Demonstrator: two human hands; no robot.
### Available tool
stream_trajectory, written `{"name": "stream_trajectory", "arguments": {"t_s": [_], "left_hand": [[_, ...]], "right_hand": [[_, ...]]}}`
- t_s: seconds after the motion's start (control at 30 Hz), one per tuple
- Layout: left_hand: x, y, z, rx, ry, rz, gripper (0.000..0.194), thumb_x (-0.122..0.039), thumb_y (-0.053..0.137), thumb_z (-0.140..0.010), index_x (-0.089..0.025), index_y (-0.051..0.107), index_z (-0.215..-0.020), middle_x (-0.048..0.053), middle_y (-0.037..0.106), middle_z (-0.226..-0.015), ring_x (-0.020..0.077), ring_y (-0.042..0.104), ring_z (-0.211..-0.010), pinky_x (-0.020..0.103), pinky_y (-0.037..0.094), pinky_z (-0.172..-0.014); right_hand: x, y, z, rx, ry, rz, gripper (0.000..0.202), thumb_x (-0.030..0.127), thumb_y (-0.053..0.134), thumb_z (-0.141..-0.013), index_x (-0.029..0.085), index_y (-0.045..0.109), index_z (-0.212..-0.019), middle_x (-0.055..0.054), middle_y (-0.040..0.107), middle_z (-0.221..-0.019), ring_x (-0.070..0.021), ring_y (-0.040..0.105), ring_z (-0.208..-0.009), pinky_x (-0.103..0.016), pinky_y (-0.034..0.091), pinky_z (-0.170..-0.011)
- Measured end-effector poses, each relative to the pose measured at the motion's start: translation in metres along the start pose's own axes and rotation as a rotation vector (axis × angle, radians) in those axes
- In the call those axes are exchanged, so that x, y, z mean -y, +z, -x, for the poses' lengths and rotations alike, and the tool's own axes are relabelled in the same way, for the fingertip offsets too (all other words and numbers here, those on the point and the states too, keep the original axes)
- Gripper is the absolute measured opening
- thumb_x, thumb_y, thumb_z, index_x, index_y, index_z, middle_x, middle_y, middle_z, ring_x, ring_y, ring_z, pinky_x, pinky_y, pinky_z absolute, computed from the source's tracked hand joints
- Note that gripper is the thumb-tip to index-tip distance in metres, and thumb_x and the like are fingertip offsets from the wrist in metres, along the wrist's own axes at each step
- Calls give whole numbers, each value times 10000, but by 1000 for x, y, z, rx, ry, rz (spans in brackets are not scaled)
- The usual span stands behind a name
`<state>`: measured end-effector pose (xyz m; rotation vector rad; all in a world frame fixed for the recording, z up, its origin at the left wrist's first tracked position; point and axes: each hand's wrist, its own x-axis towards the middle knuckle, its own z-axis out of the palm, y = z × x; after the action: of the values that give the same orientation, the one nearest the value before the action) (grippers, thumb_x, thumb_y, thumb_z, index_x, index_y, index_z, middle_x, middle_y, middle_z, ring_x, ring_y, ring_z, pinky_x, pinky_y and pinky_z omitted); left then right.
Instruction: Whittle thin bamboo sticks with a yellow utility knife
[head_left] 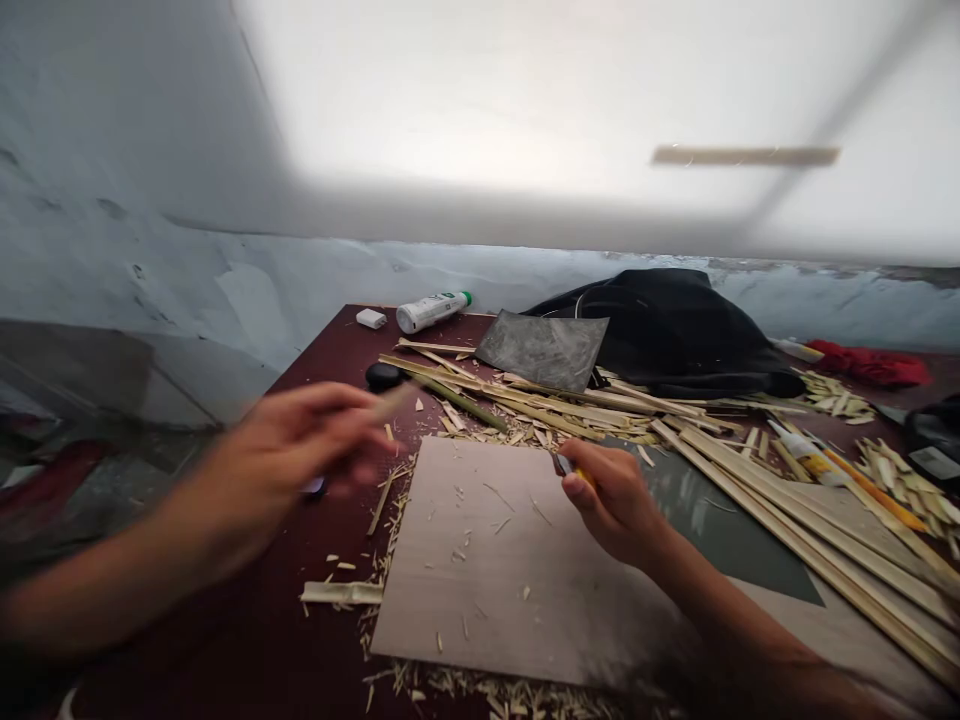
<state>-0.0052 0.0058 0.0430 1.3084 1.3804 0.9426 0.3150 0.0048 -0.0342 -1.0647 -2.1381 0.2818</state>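
My left hand [300, 450] is smeared by motion over the left side of the table. Between its thumb and fingers it pinches a small wood piece [394, 400], also blurred. My right hand [615, 500] is closed round a knife [562, 464] with a short metal blade and some yellow on its handle; most of the handle is hidden in the fist. Below the hands lies a pale board [480, 550] sprinkled with wood shavings. A short flat wood strip [342, 593] rests at the board's left edge.
Long wood strips [795, 530] lie on the right over a dark green sheet [727, 520]. Further back are a grey sheet [544, 350], a black bag [675, 330], a white bottle [433, 312] and a white charger block [370, 318]. A wall [337, 275] stands behind.
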Motion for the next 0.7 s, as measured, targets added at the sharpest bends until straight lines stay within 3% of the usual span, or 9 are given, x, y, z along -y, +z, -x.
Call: {"name": "stream_trajectory", "arguments": {"t_s": [0.1,0.17,0.2,0.27,0.37,0.5,0.7], "left_hand": [[13,77,-18,421,-28,256,284,-446,673,-835,-189,608,-936,34,734,-806,117,619,-591,246,452,-553],[29,111,-23,519,-74,336,305,-482,654,-842,-193,580,-904,53,740,-823,109,607,-574,244,436,-542],[37,120,-25,535,-82,341,323,-498,653,-836,-187,575,-871,62,740,-807,109,601,-555,243,427,-524],[52,121,-27,542,-106,346,345,-506,671,-819,-179,562,-843,68,738,-806,101,589,-534,234,415,-500],[65,103,-30,504,-145,359,363,-529,655,-824,-185,542,-854,43,722,-801,86,577,-523,214,420,-481],[67,88,-31,491,-193,340,380,-532,680,-803,-183,534,-831,34,718,-769,91,585,-504,205,433,-450],[69,90,-29,498,-203,337,381,-534,632,-849,-171,522,-806,32,711,-704,80,562,-455,195,442,-434]], "right_hand": [[-2,2,3,-53,-32,49,392,517,333,-1021,209,458,-813,30,414,-634,-117,386,-548,-280,269,-558],[-3,3,3,-55,-40,64,382,505,342,-1022,207,466,-817,28,431,-634,-116,398,-548,-276,276,-556],[-4,4,3,-37,-42,67,372,495,353,-1021,208,465,-813,28,439,-635,-114,402,-548,-274,280,-555],[-5,6,2,23,-47,71,357,480,379,-1016,208,461,-802,27,454,-640,-112,413,-556,-270,285,-557],[-8,8,1,113,-33,85,335,461,413,-1007,203,473,-802,20,475,-660,-114,432,-582,-268,292,-570],[-17,9,3,183,29,132,261,404,453,-1000,195,526,-862,12,510,-696,-112,449,-603,-256,311,-585],[-19,17,3,198,-11,270,281,426,484,-992,172,584,-925,-4,555,-732,-119,501,-615,-260,312,-591]]}}
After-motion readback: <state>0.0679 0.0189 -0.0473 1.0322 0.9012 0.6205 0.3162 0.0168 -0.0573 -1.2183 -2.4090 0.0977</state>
